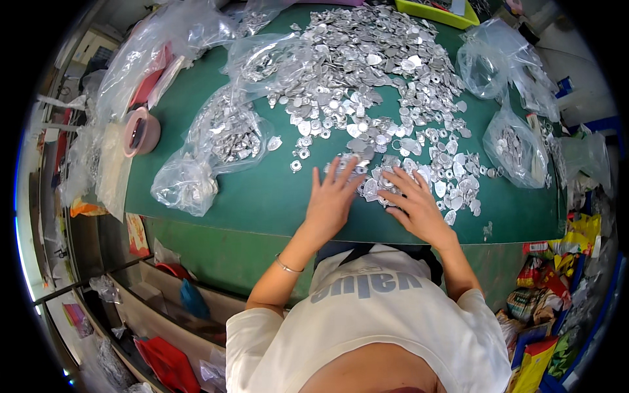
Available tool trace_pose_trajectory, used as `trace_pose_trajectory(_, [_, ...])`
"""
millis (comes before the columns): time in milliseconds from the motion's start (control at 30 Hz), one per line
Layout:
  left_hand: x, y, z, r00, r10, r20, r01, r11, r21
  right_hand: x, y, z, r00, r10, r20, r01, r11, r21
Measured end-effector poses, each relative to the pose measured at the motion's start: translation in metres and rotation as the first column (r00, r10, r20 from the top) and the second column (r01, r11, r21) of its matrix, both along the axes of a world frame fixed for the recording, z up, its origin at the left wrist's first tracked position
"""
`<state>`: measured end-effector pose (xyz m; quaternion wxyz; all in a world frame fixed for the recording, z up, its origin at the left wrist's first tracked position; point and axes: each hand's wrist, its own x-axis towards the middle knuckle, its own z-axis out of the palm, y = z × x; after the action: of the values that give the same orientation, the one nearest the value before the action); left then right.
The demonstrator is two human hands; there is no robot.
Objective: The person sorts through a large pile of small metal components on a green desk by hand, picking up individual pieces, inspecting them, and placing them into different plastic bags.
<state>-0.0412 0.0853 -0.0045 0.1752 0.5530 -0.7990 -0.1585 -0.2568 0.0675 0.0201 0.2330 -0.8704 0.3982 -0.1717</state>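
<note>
A broad heap of small flat silver metal pieces [367, 52], some round with holes and some shield-shaped, spreads over the green table [288, 203]. At its near edge my left hand [333, 200] rests with fingers stretched and apart, the tips on a few pieces. My right hand [419, 208] lies palm down to the right, its fingers spread over a small cluster of metal pieces [383, 175]. Neither hand has a piece visibly gripped; what lies beneath the palms is hidden. More loose pieces [462, 183] are scattered just right of my right hand.
Clear plastic bags of metal pieces lie left [232, 134] and right [514, 147] of the heap. A pink cup [141, 132] stands at the table's left edge, a yellow-green tray [445, 14] at the back. Below left is an open drawer [154, 298]; coloured packets [540, 281] fill the lower right.
</note>
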Motion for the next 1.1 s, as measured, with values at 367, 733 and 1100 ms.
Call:
trace_pose_trajectory(367, [-0.036, -0.022, 0.008, 0.995, -0.017, -0.093, 0.009, 0.997, -0.082, -0.021, -0.021, -0.009, 0.871, -0.443, 0.213, 0.485, 0.844, -0.229])
trace_pose_trajectory(733, [-0.002, 0.001, 0.007, 0.984, 0.064, 0.164, -0.062, 0.998, -0.019, 0.017, -0.016, -0.008, 1.0, -0.01, -0.022, 0.008, 0.998, -0.061])
trace_pose_trajectory(1100, [-0.035, -0.014, 0.006, 0.996, -0.08, -0.027, 0.078, 0.993, -0.084, -0.019, -0.029, -0.01, 0.869, -0.405, 0.283, 0.452, 0.883, -0.125])
